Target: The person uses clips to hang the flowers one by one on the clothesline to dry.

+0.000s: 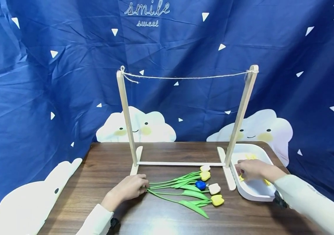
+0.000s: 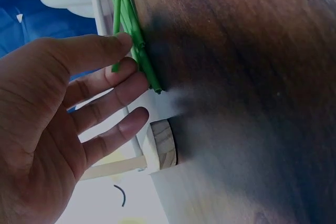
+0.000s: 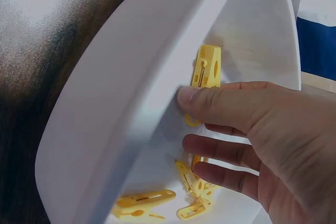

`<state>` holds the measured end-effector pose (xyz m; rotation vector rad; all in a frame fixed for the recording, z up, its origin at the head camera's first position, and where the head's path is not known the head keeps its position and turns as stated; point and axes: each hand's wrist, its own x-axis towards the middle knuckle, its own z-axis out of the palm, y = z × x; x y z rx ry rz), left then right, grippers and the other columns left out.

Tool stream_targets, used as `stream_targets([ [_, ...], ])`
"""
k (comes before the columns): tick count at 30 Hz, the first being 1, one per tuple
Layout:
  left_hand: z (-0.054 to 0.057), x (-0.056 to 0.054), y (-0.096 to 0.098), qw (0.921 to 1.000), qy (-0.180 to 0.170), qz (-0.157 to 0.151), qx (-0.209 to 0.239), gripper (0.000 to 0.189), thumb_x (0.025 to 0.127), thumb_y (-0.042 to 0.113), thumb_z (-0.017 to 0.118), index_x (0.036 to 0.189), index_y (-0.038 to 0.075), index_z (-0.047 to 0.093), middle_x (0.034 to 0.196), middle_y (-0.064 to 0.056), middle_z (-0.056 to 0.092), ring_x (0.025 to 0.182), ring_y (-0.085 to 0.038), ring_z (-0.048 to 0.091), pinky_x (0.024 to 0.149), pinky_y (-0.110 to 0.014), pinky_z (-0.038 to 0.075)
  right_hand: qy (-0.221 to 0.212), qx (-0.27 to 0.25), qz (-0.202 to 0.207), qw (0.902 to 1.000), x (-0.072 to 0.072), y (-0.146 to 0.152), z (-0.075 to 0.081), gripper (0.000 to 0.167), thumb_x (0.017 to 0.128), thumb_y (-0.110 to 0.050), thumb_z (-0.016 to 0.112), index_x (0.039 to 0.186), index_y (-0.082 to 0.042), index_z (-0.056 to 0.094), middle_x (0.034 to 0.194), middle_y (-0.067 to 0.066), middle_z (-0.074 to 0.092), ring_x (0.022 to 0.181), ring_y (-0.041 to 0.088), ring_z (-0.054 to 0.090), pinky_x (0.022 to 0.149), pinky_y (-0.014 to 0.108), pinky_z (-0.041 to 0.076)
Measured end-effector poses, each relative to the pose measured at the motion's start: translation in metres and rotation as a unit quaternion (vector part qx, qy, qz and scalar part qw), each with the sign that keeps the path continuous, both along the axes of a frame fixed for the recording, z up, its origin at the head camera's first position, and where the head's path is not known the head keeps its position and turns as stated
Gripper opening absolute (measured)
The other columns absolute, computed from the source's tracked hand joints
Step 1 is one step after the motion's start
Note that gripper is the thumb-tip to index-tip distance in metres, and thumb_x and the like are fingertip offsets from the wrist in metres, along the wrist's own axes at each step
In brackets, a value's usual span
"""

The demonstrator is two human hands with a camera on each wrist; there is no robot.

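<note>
Several artificial tulips [image 1: 194, 194] with green stems and white, yellow and blue heads lie on the table, heads to the right. My left hand [image 1: 133, 187] is at their stem ends. In the left wrist view its thumb and forefinger pinch one green stem [image 2: 117, 3], the other fingers loosely bent beside more stems. My right hand [image 1: 252, 169] reaches inside the white basin [image 1: 253, 196]. Between its thumb and forefinger is a yellow clothespin [image 3: 209, 64], partly hidden by the thumb. More yellow clothespins [image 3: 144, 203] lie at the basin's bottom.
A wooden frame [image 1: 240, 119] stands behind the tulips, a string [image 1: 181, 78] tied between its post tops. Its right foot [image 1: 228, 178] lies beside the basin. A blue cloth [image 1: 178, 42] with white clouds hangs behind the brown table [image 1: 143, 218].
</note>
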<state>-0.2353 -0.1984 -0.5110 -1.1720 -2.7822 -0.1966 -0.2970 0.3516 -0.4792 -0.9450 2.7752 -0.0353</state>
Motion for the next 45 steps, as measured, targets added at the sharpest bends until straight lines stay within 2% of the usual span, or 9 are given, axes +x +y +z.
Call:
stream_targets([
  [7, -0.001, 0.001, -0.001, 0.9998, -0.012, 0.009, 0.012, 0.007, 0.094, 0.017, 0.08, 0.096, 0.024, 0.08, 0.089, 0.013, 0.064, 0.077, 0.0, 0.064, 0.067, -0.028, 0.058, 0.005, 0.005, 0.001, 1.0, 0.001, 0.002, 0.002, 0.036, 0.072, -0.008, 0.09, 0.086, -0.026, 0.062, 0.085, -0.011, 0.058, 0.072, 0.003, 0.051, 0.063, 0.028, 0.045],
  [15, 0.001, 0.002, -0.002, 0.9997, -0.006, 0.013, 0.019, 0.007, 0.096, 0.018, 0.079, 0.099, 0.023, 0.081, 0.09, 0.01, 0.063, 0.074, 0.001, 0.059, 0.066, -0.027, 0.056, -0.031, 0.024, -0.045, 0.9982, -0.001, -0.006, 0.018, 0.032, 0.077, -0.007, 0.087, 0.089, -0.025, 0.064, 0.083, -0.012, 0.062, 0.073, 0.007, 0.051, 0.067, 0.032, 0.046],
  [19, 0.002, 0.003, -0.001, 0.9997, -0.006, 0.015, 0.018, 0.006, 0.097, 0.017, 0.077, 0.101, 0.022, 0.08, 0.092, 0.009, 0.062, 0.073, 0.0, 0.057, 0.065, -0.026, 0.055, -0.033, 0.03, -0.047, 0.9979, -0.004, -0.006, 0.022, 0.029, 0.079, -0.012, 0.088, 0.091, -0.025, 0.064, 0.083, -0.012, 0.062, 0.073, 0.008, 0.051, 0.067, 0.033, 0.046],
  [24, 0.004, 0.005, -0.002, 0.9992, -0.01, 0.023, 0.032, 0.005, 0.098, 0.018, 0.076, 0.1, 0.022, 0.077, 0.095, 0.011, 0.063, 0.073, 0.001, 0.057, 0.067, -0.026, 0.055, -0.014, 0.008, -0.039, 0.9991, -0.004, -0.001, 0.03, 0.027, 0.078, -0.015, 0.086, 0.091, -0.023, 0.064, 0.085, -0.01, 0.064, 0.075, 0.009, 0.053, 0.068, 0.034, 0.047],
  [32, 0.009, 0.005, -0.003, 0.9984, 0.007, 0.023, 0.051, 0.007, 0.096, 0.018, 0.078, 0.098, 0.023, 0.074, 0.096, 0.013, 0.062, 0.073, 0.001, 0.055, 0.066, -0.027, 0.054, -0.004, 0.007, -0.064, 0.9979, -0.002, 0.004, 0.037, 0.024, 0.083, -0.022, 0.087, 0.092, -0.027, 0.064, 0.09, -0.01, 0.066, 0.078, 0.011, 0.054, 0.071, 0.036, 0.049],
  [41, 0.019, 0.008, 0.001, 0.9964, 0.007, 0.009, 0.084, 0.003, 0.101, 0.021, 0.073, 0.1, 0.021, 0.076, 0.092, 0.013, 0.057, 0.07, 0.004, 0.049, 0.063, -0.02, 0.049, 0.036, -0.031, -0.046, 0.9978, 0.002, 0.007, 0.046, 0.022, 0.081, -0.02, 0.086, 0.091, -0.025, 0.067, 0.089, -0.012, 0.066, 0.082, 0.011, 0.058, 0.071, 0.037, 0.051],
  [45, 0.025, 0.01, 0.002, 0.9955, 0.004, 0.007, 0.095, 0.003, 0.102, 0.021, 0.073, 0.102, 0.02, 0.076, 0.092, 0.013, 0.056, 0.069, 0.004, 0.046, 0.063, -0.019, 0.047, 0.054, -0.044, -0.042, 0.9967, 0.005, 0.006, 0.051, 0.022, 0.082, -0.019, 0.086, 0.092, -0.026, 0.068, 0.089, -0.012, 0.064, 0.081, 0.01, 0.057, 0.067, 0.036, 0.048],
])
